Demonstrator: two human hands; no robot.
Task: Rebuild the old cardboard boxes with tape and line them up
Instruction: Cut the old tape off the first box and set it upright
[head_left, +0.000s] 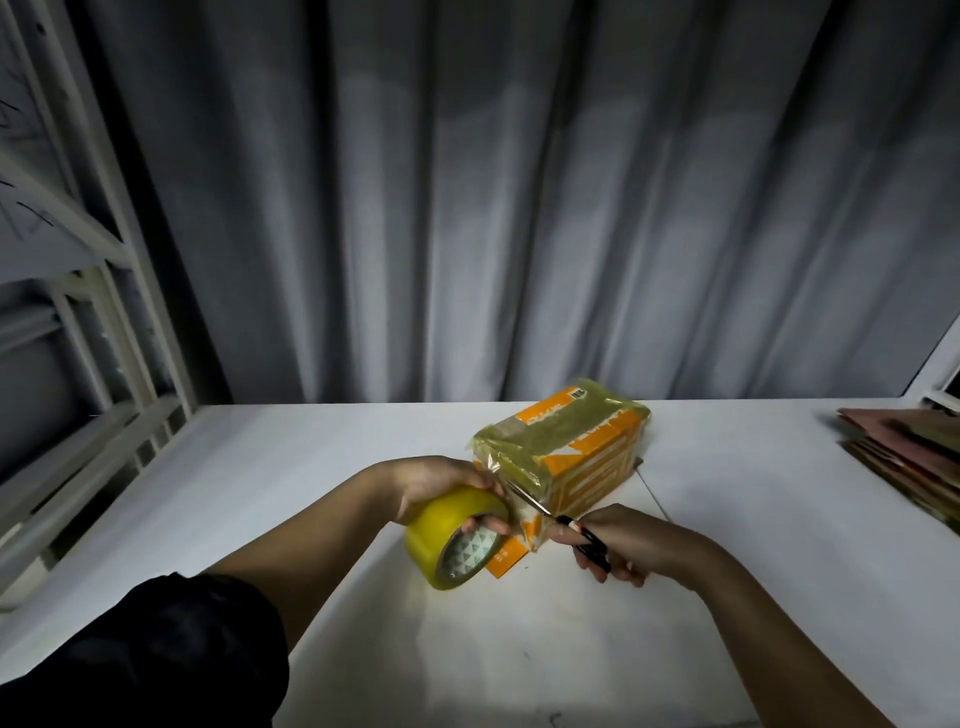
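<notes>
Yellow tape roll (457, 535) (orange-white box (576, 462))

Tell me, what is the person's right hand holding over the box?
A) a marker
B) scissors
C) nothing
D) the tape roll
B: the right hand grips black-handled scissors, blades toward the taped box, while the left hand holds the yellow tape roll.

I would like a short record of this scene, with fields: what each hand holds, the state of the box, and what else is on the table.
left hand: grips the yellow tape roll
right hand: holds the scissors, blades pointing at the tape strip beside the box
box: orange and white cardboard, closed, wrapped in yellowish tape, lying on the white table
strip: runs from the roll to the box, not yet cut
stack of flat cardboard: at the table's right edge
</notes>
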